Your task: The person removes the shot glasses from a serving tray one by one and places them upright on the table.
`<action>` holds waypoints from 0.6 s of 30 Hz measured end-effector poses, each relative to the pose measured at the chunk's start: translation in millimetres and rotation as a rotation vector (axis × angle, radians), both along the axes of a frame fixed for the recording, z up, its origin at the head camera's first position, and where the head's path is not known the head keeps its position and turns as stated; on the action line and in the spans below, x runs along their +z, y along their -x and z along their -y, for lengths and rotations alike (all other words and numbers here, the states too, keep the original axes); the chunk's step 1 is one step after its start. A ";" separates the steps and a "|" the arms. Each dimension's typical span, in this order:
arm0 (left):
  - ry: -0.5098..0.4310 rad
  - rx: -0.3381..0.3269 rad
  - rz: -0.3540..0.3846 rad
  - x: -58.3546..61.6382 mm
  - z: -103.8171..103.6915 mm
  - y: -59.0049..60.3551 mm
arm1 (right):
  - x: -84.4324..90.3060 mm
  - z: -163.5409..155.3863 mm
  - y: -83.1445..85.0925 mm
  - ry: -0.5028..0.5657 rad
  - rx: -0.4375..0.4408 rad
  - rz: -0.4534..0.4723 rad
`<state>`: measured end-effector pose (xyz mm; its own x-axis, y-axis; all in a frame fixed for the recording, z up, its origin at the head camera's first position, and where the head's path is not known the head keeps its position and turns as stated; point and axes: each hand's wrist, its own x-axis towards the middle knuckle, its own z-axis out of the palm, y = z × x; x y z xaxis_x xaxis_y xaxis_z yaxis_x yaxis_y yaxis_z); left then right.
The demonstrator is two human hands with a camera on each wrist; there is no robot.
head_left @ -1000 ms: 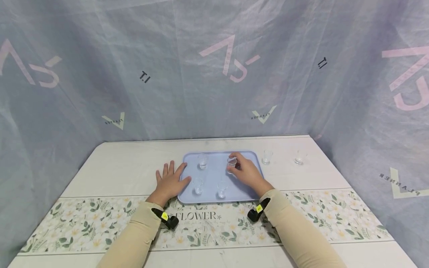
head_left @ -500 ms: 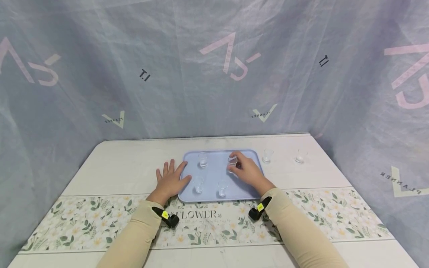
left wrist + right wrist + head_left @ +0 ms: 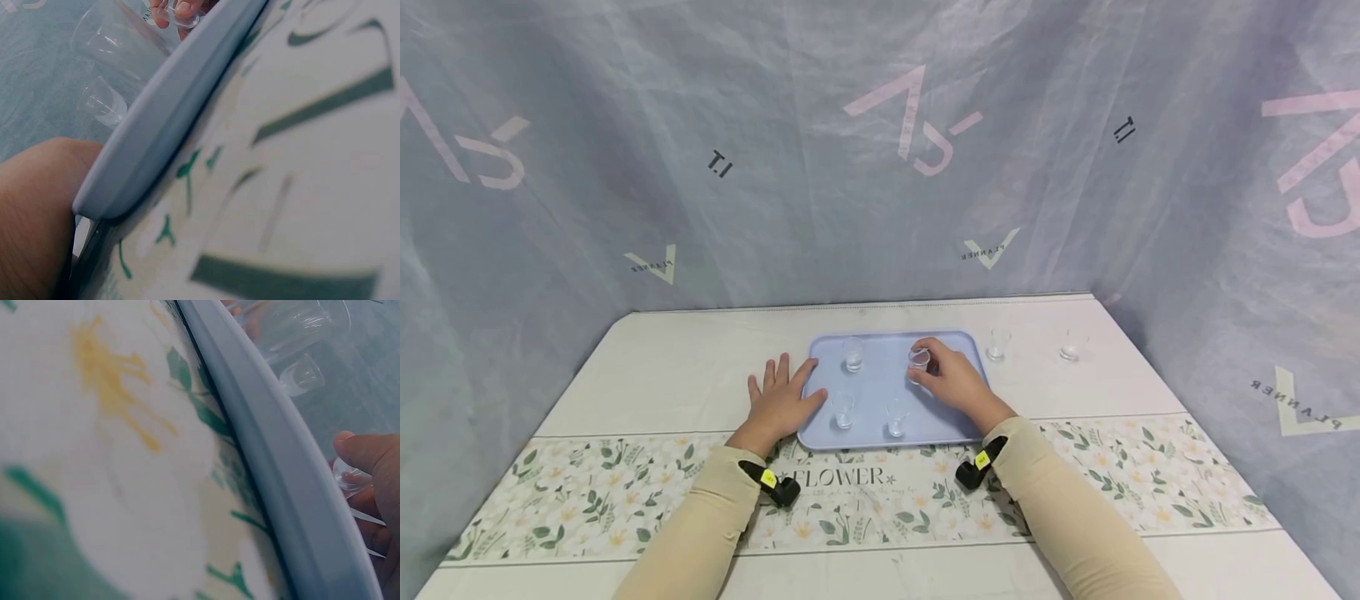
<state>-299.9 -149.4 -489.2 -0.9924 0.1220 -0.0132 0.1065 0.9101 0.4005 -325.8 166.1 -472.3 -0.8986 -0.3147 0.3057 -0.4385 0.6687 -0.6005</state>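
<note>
Clearly the right hand (image 3: 952, 383) pinches a glass (image 3: 918, 360) at the tray's (image 3: 880, 383) far-right part, fingers curled round its rim to steady it. Left hand (image 3: 778, 402) lies flat, fingers spread, against the tray's left edge, likely bracing it. 3 other glasses (image 3: 853, 354) stand on the tray.

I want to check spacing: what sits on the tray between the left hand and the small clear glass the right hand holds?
In the head view, two small clear glasses stand there on the light blue tray.
</note>
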 end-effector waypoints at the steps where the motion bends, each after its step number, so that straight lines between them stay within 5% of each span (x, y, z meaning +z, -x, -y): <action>1: -0.002 0.000 -0.001 0.3 -0.1 -0.3 | -0.4 -0.1 0.5 0.000 0.002 -0.004; 18: 0.012 0.003 -0.005 1.1 -0.8 -0.6 | 0.4 -0.9 0.1 0.000 0.000 0.000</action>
